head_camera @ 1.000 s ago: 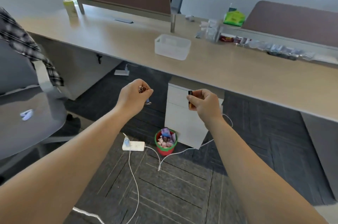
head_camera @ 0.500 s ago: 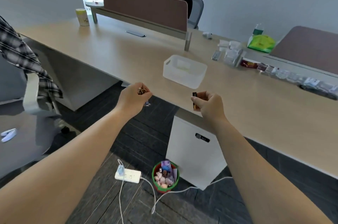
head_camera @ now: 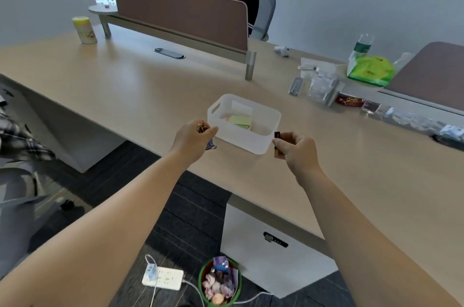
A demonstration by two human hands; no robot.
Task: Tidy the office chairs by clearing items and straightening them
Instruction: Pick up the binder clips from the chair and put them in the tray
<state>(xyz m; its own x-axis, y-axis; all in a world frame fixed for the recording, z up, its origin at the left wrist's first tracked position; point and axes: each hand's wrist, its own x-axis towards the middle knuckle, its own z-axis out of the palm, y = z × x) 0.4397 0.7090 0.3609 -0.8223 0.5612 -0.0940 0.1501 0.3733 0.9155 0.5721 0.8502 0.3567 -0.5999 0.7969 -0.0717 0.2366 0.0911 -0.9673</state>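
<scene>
Desk (head_camera: 130, 96) first, because it is the biggest thing here: long, pale wood, filling the view from 9 o'clock to 3 o'clock. On it, just past the middle of the view, sits a white bin (head_camera: 244, 142) with cut-out handles and some yellow and pink sticky notes (head_camera: 239, 119) inside. The chair (head_camera: 17, 181) being tidied is at 9 o'clock, grey and blurry, with a checked shirt (head_camera: 17, 136) hanging on it.

The left hand (head_camera: 192, 139) is closed around a few small metal clips (head_camera: 203, 128); one more peeks out under the palm. It hovers by the bin's near corner, at about 8 o'clock from the bin. The right hand (head_camera: 295, 147) pinches a small dark battery (head_camera: 277, 144) upright, at about 4 o'clock from the bin and right beside its wall.

The step now looks like dropping these little things in the bin. To do it well, bring each hand over the open top first, go low, then let go, so nothing bounces out or rolls off the desk edge. Clips are slippery and the battery is round, so drop them gently, one hand at a time.
</scene>
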